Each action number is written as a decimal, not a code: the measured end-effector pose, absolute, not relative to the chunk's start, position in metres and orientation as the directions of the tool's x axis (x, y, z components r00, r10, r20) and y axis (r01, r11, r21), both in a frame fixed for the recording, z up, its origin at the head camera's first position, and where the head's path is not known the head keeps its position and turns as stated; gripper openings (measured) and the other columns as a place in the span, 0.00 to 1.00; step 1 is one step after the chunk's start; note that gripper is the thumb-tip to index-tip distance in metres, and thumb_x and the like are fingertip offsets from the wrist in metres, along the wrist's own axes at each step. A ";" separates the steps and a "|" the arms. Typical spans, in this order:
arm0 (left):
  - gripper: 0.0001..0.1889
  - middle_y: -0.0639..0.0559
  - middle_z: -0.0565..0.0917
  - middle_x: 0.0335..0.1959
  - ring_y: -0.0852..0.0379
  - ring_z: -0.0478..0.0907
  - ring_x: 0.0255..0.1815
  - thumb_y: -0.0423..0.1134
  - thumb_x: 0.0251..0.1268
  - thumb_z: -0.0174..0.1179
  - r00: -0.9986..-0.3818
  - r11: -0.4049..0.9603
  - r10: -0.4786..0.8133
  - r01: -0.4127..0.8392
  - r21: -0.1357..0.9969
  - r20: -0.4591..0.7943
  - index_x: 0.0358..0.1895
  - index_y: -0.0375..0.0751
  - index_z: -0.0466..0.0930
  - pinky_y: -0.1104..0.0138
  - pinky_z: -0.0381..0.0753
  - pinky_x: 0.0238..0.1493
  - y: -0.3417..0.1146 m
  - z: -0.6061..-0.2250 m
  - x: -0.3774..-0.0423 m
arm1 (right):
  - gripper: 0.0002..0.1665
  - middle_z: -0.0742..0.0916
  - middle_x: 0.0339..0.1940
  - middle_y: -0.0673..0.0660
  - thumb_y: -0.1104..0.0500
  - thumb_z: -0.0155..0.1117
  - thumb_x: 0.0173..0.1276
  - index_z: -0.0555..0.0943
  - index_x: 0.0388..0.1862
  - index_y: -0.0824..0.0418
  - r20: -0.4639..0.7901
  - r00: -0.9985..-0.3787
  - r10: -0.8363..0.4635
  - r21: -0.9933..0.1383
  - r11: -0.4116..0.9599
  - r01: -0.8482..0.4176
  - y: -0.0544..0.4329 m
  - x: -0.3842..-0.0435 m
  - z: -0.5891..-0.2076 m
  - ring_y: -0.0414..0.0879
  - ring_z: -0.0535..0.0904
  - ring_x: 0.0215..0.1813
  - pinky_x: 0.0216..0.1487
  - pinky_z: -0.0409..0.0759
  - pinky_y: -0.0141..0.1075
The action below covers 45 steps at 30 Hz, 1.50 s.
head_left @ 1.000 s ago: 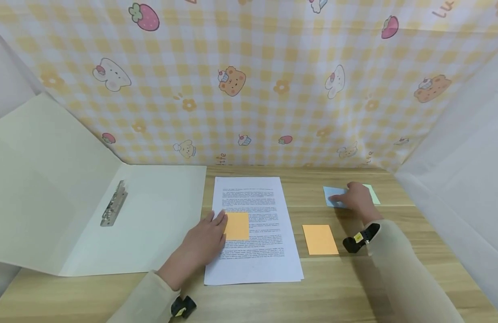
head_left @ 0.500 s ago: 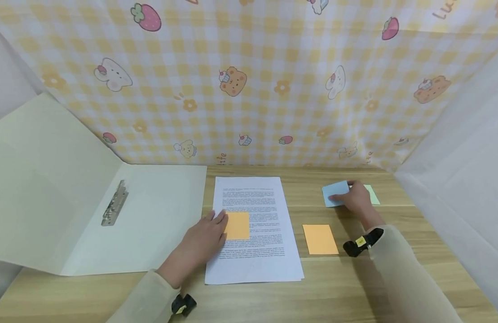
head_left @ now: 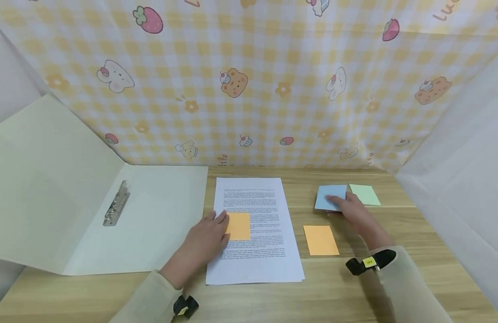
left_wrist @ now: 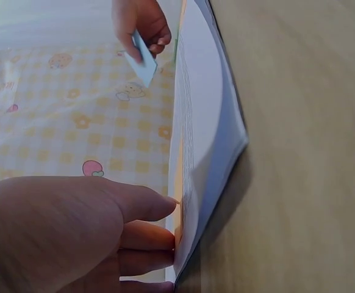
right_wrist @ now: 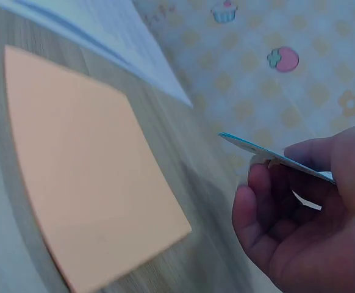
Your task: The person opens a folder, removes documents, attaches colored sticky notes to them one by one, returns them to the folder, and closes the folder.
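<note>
My right hand (head_left: 355,215) pinches a blue sticky note pad (head_left: 331,191) between thumb and fingers, lifted off the table at the right. In the right wrist view the pad (right_wrist: 254,146) appears edge-on, thumb on top and curled fingers below. My left hand (head_left: 206,237) lies with fingers extended on a stack of printed sheets (head_left: 254,271). Its fingertips touch the left edge of an orange sticky note (head_left: 239,226) on the top page. To the right of the sheets is an orange sticky note pad (head_left: 321,241). Behind my right hand sits a green sticky note pad (head_left: 366,194).
An open white file folder (head_left: 168,215) with a metal clip (head_left: 117,204) occupies the left of the wooden table (head_left: 232,305). Its cover stands raised at the far left. A checked cloth (head_left: 265,116) hangs along the back edge, and a white sheet (head_left: 467,179) hangs at the right.
My right hand has picked up the blue sticky note pad and drawn it slightly left and toward me, uncovering more of the green pad. My left hand has stayed on the sheets.
</note>
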<state>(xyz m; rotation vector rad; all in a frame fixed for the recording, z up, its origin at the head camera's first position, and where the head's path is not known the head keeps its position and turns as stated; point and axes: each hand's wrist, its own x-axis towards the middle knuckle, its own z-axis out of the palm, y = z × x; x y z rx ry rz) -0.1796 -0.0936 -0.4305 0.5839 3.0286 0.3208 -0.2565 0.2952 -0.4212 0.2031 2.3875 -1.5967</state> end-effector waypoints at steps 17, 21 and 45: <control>0.14 0.45 0.88 0.55 0.47 0.83 0.61 0.42 0.65 0.68 -0.891 0.867 0.377 0.436 0.243 0.255 0.49 0.38 0.88 0.55 0.82 0.63 -0.079 -0.432 -0.188 | 0.32 0.84 0.44 0.48 0.53 0.51 0.81 0.60 0.70 0.75 -0.350 -0.920 -0.176 -0.934 0.148 0.327 0.251 -0.211 -0.411 0.39 0.83 0.44 0.47 0.85 0.30; 0.16 0.51 0.88 0.53 0.53 0.85 0.57 0.44 0.64 0.70 -0.837 0.806 0.416 0.520 0.282 0.355 0.52 0.43 0.86 0.61 0.86 0.56 -0.063 -0.417 -0.182 | 0.31 0.85 0.46 0.47 0.54 0.50 0.81 0.60 0.71 0.75 -0.325 -0.915 -0.239 -0.944 0.150 0.296 0.239 -0.200 -0.413 0.40 0.82 0.46 0.49 0.83 0.30; 0.20 0.56 0.85 0.59 0.60 0.80 0.64 0.55 0.60 0.71 -0.561 0.529 0.688 0.822 0.211 0.460 0.52 0.51 0.86 0.70 0.84 0.55 -0.024 -0.424 -0.172 | 0.31 0.86 0.55 0.39 0.57 0.49 0.79 0.65 0.72 0.75 -0.252 -0.845 -0.472 -0.961 0.023 0.274 0.186 -0.168 -0.454 0.32 0.82 0.56 0.57 0.81 0.28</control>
